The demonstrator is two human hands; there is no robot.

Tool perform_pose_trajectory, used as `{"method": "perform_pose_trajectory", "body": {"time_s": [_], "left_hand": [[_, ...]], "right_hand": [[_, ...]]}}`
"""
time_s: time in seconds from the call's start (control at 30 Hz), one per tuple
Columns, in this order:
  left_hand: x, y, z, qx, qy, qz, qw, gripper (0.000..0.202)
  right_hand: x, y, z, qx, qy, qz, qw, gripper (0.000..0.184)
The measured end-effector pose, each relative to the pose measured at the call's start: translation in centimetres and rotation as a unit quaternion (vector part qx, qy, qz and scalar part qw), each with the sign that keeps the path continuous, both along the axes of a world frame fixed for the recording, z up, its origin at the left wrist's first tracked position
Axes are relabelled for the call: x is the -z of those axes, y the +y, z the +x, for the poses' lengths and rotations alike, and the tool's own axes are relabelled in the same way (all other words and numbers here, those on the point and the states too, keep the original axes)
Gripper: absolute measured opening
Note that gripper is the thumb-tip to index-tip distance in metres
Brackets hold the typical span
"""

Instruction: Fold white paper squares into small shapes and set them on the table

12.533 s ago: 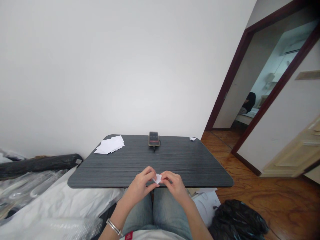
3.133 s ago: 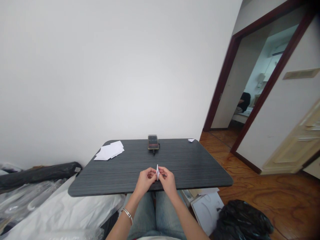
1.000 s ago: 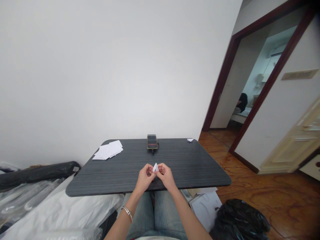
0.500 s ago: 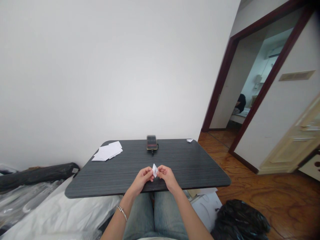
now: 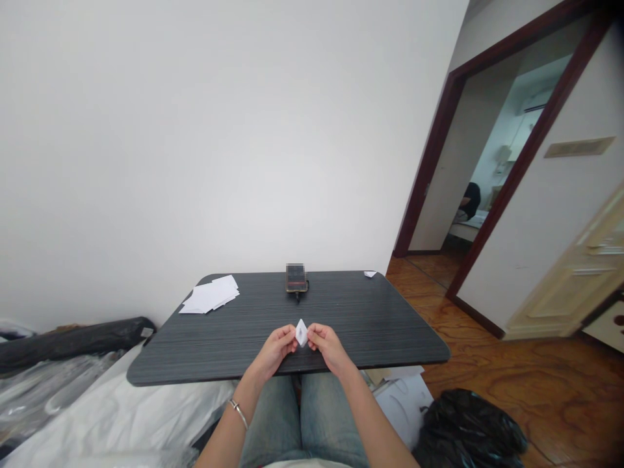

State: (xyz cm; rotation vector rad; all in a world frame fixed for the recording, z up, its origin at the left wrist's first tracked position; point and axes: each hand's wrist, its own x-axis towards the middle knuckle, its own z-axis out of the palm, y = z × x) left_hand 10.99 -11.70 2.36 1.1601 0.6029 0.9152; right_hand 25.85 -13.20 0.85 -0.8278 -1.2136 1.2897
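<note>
A small piece of folded white paper is held up between my two hands, over the near part of the dark table. It is diamond-shaped, with a darker opening in its middle. My left hand pinches its left corner between thumb and fingers. On the opposite corner, the thumb and fingers of my right hand are closed. A metal bracelet circles my left wrist.
White paper sheets lie in a loose stack at the table's far left. A phone-like device with a cable stands at the back middle. Another small folded paper rests at the far right corner. A black plastic bag sits on the floor.
My hands have drawn slightly apart, and the folded paper has turned and spread from a narrow shape into a wider diamond. Everything else stays in place.
</note>
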Motion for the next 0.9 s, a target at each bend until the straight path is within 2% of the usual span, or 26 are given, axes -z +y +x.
{"method": "perform_pose_trajectory", "body": {"time_s": [0.1,0.2,0.37,0.57,0.9], "left_hand": [[-0.2,-0.1,0.1,-0.011,0.006,0.003,1.000,0.027],[-0.1,-0.2,0.4,-0.045,0.023,0.040,0.998,0.026],[0.5,0.2,0.9,-0.116,0.040,0.120,0.985,0.033],[1.1,0.1,1.5,-0.164,0.081,0.156,0.971,0.026],[1.5,0.2,1.5,-0.191,0.121,0.183,0.957,0.015]], "right_hand": [[-0.1,0.0,-0.1,0.007,0.006,-0.005,1.000,0.027],[0.0,0.1,-0.2,0.021,-0.001,-0.005,1.000,0.029],[0.3,0.2,-0.2,0.033,-0.020,0.011,0.999,0.028],[0.6,0.4,-0.2,0.040,-0.029,0.020,0.999,0.026],[0.8,0.5,-0.3,0.050,-0.039,0.027,0.998,0.023]]}}
